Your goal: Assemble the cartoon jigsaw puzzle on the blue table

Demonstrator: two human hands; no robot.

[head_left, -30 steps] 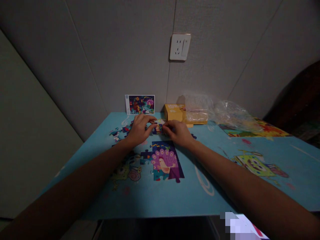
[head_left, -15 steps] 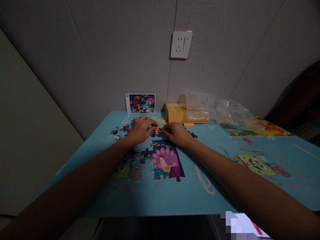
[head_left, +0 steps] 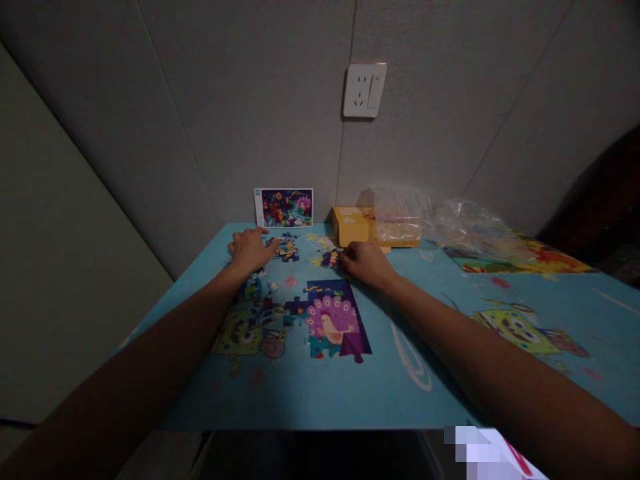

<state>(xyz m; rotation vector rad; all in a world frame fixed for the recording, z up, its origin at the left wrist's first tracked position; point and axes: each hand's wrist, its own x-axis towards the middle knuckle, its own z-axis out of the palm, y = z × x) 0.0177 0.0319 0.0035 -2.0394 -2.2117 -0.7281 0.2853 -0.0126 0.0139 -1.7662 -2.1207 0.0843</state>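
My left hand [head_left: 249, 249] lies on the blue cartoon-printed table [head_left: 350, 387] at the far left, fingers stretched toward a small cluster of loose puzzle pieces [head_left: 287, 249]. My right hand [head_left: 367, 262] is curled, its fingertips pinched on a dark clump of joined puzzle pieces [head_left: 331, 259]. Nearer me lies the assembled puzzle section with a pink peacock [head_left: 334, 321]. More loose pieces [head_left: 253, 287] lie under my left wrist.
A reference picture card [head_left: 284, 207] leans against the grey wall. A yellow box [head_left: 354, 227] and crumpled clear plastic bags [head_left: 440, 223] stand at the back right. A wall socket [head_left: 365, 90] is above. The table's near edge runs across the bottom.
My left hand left the joined pieces and moved left and back to the loose pieces. My right hand stayed pinched on the clump, shifted slightly right.
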